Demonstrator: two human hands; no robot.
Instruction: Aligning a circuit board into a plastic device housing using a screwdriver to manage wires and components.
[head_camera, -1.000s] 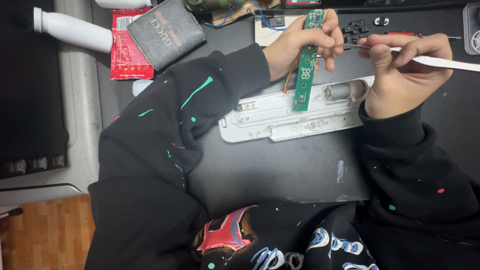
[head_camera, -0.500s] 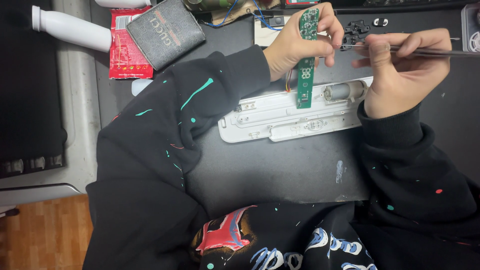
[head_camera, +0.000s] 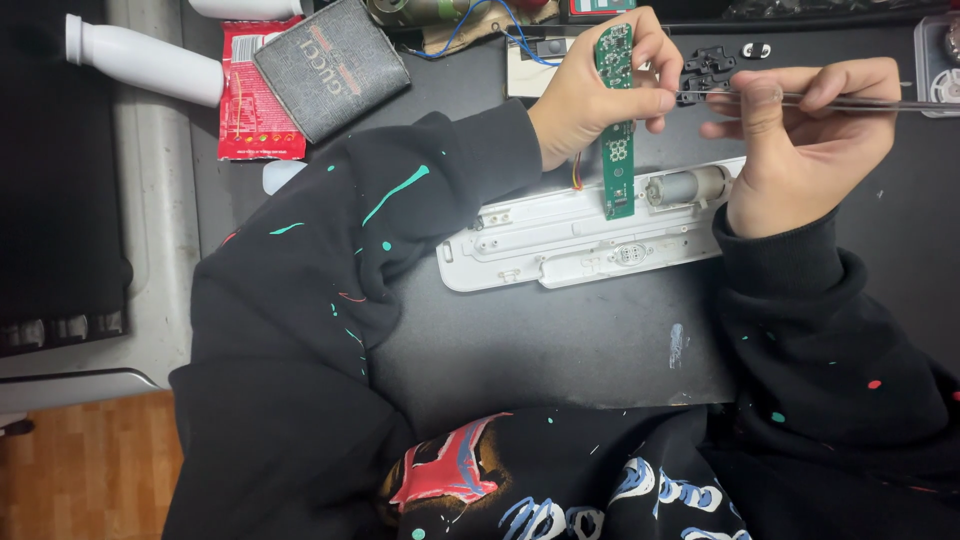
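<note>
Fingers of your left hand (head_camera: 585, 95) grip the green circuit board (head_camera: 615, 120) upright. Your right hand (head_camera: 800, 140) pinches thin tweezers (head_camera: 850, 100). Up left on the table (head_camera: 560, 340), a red packet (head_camera: 245, 100) lies under a grey wallet (head_camera: 330, 65).

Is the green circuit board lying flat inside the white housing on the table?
No. The left hand holds the green circuit board upright above the white housing, only its lower end reaching down to it.
</note>
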